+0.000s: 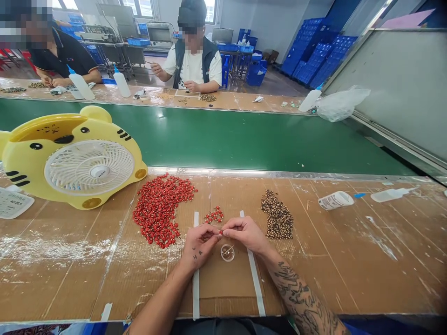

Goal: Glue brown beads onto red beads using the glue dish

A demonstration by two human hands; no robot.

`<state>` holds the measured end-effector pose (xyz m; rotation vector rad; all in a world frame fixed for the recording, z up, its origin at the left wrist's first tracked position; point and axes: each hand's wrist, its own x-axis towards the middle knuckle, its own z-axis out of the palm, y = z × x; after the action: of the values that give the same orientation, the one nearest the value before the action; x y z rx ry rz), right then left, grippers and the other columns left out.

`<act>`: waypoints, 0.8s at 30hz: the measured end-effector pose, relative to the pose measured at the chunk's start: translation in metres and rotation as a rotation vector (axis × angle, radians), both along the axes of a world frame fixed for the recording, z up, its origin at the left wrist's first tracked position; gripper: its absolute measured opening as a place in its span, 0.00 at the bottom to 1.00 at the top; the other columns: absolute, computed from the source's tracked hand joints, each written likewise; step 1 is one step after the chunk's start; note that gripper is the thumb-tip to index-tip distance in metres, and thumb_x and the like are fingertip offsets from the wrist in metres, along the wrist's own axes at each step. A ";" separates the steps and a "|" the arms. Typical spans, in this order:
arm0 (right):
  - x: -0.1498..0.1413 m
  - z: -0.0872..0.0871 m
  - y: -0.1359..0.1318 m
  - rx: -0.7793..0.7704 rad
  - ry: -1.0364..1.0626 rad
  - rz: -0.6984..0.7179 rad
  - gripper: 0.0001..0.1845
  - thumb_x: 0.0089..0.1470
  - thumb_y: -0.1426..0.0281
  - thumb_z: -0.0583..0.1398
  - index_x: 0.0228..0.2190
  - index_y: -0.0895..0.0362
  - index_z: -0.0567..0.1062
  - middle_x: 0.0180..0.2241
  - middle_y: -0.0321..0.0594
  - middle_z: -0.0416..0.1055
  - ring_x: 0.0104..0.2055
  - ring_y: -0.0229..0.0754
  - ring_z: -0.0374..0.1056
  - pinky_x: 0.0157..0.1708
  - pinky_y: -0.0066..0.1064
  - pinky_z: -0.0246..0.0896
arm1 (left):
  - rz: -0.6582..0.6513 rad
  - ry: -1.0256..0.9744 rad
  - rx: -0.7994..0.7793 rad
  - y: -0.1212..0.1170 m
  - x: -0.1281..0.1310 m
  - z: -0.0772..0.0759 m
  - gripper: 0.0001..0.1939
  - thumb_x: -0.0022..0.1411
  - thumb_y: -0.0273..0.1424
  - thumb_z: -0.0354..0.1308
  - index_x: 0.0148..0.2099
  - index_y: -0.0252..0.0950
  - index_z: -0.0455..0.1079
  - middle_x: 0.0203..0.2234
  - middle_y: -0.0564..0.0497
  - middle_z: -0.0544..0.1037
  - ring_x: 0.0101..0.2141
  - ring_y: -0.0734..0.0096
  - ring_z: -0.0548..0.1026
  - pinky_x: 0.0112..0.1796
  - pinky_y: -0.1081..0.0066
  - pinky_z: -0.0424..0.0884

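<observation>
While the left hand (201, 243) and right hand (243, 234) meet with thumbs and forefingers pinched closed, a small red piece (221, 232) sits between their fingertips, its long axis too small to make out. The round clear dish (227, 260) lies just on the wearer's side of that pinch, neither hand plainly nearer, with a little red cluster (214, 215) just beyond the fingers.

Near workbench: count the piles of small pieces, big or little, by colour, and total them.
Red: 2 (large red pile, small red pile)
Black-and-tan: 1 (speckled pile)
Total: 3 piles
</observation>
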<state>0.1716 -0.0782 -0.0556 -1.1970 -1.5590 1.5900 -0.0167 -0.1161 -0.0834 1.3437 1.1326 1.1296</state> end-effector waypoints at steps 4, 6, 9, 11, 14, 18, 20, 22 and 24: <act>-0.003 -0.001 0.001 -0.058 0.056 0.026 0.10 0.48 0.64 0.67 0.28 0.58 0.82 0.28 0.39 0.79 0.28 0.38 0.71 0.30 0.28 0.64 | 0.004 -0.056 -0.023 -0.001 0.000 -0.004 0.08 0.58 0.33 0.63 0.29 0.35 0.73 0.26 0.49 0.79 0.25 0.72 0.75 0.28 0.75 0.70; -0.005 -0.003 0.001 -0.064 0.079 0.032 0.11 0.48 0.63 0.67 0.28 0.59 0.82 0.28 0.40 0.79 0.29 0.39 0.71 0.31 0.28 0.65 | 0.008 -0.069 -0.026 -0.002 0.000 -0.003 0.09 0.59 0.33 0.63 0.28 0.35 0.71 0.26 0.49 0.79 0.26 0.72 0.75 0.28 0.75 0.69; -0.008 -0.005 0.002 -0.079 0.112 0.021 0.12 0.46 0.62 0.68 0.27 0.59 0.81 0.28 0.40 0.79 0.30 0.40 0.73 0.32 0.29 0.66 | 0.024 -0.049 -0.010 -0.002 0.000 0.000 0.10 0.59 0.32 0.63 0.27 0.35 0.70 0.24 0.50 0.78 0.25 0.73 0.74 0.28 0.76 0.68; -0.010 -0.006 0.002 -0.081 0.119 0.010 0.12 0.46 0.62 0.68 0.27 0.59 0.81 0.28 0.41 0.80 0.30 0.41 0.73 0.32 0.30 0.67 | 0.039 -0.009 0.008 -0.002 0.000 0.000 0.10 0.59 0.31 0.62 0.26 0.35 0.70 0.23 0.52 0.76 0.23 0.75 0.72 0.26 0.77 0.67; -0.012 -0.009 0.002 -0.049 0.077 0.000 0.10 0.47 0.64 0.67 0.27 0.59 0.81 0.27 0.41 0.79 0.29 0.41 0.73 0.30 0.30 0.67 | 0.043 0.042 0.014 0.000 0.000 -0.001 0.08 0.59 0.31 0.61 0.28 0.35 0.71 0.21 0.53 0.75 0.21 0.77 0.70 0.24 0.79 0.65; -0.012 -0.014 -0.001 0.103 0.039 -0.067 0.09 0.49 0.65 0.65 0.29 0.58 0.82 0.29 0.41 0.79 0.32 0.43 0.73 0.33 0.31 0.68 | 0.062 0.102 0.034 0.006 0.000 -0.001 0.04 0.59 0.30 0.60 0.32 0.35 0.73 0.25 0.51 0.77 0.26 0.72 0.75 0.29 0.76 0.70; -0.008 -0.016 -0.002 0.214 0.048 -0.134 0.09 0.50 0.66 0.64 0.32 0.57 0.82 0.33 0.42 0.79 0.36 0.44 0.74 0.38 0.32 0.69 | 0.089 0.195 0.065 0.009 -0.002 0.001 0.04 0.60 0.30 0.59 0.35 0.35 0.73 0.28 0.50 0.78 0.28 0.70 0.76 0.31 0.75 0.72; -0.001 -0.018 -0.001 0.315 0.021 -0.207 0.09 0.53 0.66 0.63 0.34 0.56 0.82 0.36 0.43 0.79 0.38 0.44 0.74 0.40 0.33 0.68 | 0.105 0.365 0.123 0.012 -0.005 0.004 0.05 0.61 0.29 0.57 0.36 0.35 0.73 0.27 0.50 0.78 0.27 0.71 0.75 0.30 0.75 0.70; 0.009 -0.018 0.001 0.389 -0.031 -0.261 0.08 0.55 0.66 0.62 0.34 0.56 0.81 0.35 0.43 0.79 0.37 0.44 0.73 0.39 0.33 0.68 | 0.078 0.569 0.197 0.014 -0.008 0.008 0.07 0.62 0.27 0.54 0.36 0.36 0.74 0.26 0.51 0.77 0.26 0.71 0.74 0.30 0.75 0.68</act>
<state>0.1804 -0.0777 -0.0733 -1.1523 -1.5670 1.0481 -0.0247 -0.1019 -0.0754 1.8600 1.5155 0.9549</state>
